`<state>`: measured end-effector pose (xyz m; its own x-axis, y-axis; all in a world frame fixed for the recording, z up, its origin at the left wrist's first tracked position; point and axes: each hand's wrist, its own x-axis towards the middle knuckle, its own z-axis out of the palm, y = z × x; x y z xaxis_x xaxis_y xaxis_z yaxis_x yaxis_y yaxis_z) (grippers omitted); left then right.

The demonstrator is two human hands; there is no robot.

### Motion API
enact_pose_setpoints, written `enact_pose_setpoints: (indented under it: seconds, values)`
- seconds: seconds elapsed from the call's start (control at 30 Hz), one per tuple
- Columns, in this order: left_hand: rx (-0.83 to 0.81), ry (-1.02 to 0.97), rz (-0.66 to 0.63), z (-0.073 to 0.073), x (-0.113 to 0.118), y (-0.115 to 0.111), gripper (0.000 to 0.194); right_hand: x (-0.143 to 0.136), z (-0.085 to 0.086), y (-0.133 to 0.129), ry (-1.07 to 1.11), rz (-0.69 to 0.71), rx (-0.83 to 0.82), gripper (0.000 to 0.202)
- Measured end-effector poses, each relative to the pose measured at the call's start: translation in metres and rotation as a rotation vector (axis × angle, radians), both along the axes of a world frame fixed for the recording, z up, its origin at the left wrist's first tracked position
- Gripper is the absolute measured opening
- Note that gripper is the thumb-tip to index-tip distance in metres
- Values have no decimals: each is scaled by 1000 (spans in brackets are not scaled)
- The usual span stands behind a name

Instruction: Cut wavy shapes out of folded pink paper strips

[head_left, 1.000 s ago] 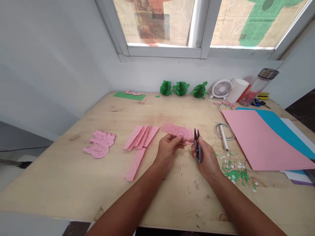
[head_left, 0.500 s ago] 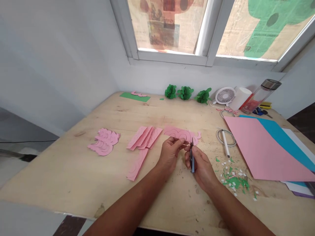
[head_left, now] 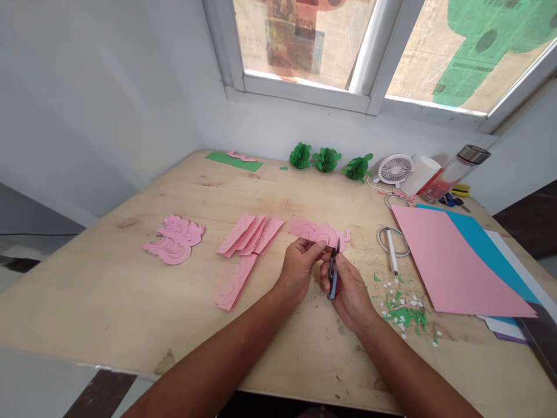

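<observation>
My left hand (head_left: 301, 264) pinches the lower edge of a pink paper strip (head_left: 311, 230) marked with curved pencil lines. In my right hand (head_left: 348, 284) is a small utility knife or pair of scissors with blue-grey handles, most likely scissors (head_left: 333, 277), its dark blades at the strip's lower right edge. A curled, partly cut end of the strip sticks out on the right. Left of my hands lie several folded pink paper strips (head_left: 250, 235), one pointing toward me. Farther left is a pile of cut wavy pink pieces (head_left: 176, 239).
Green and white scraps (head_left: 404, 313) lie right of my hand, near a white pen (head_left: 392, 252) on a wire coil. Coloured sheets (head_left: 456, 261) cover the right side. Green paper trees (head_left: 326, 159), a small fan (head_left: 395, 169) and a glass bottle (head_left: 455, 174) stand along the wall.
The view has shifted slightly. The scissors have tilted, their handles swinging left, with the blades against the strip's edge. Both hands keep their hold.
</observation>
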<state>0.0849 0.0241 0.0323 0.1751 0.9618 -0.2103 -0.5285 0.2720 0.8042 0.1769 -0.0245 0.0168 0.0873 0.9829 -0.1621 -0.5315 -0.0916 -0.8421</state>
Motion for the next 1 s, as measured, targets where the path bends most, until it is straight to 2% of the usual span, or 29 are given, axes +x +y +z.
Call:
enact_pose_setpoints:
  seconds: [1.0]
  values:
    - [-7,-34,17,3,4,-8,31,0,3,1,-26,-15,-3,35]
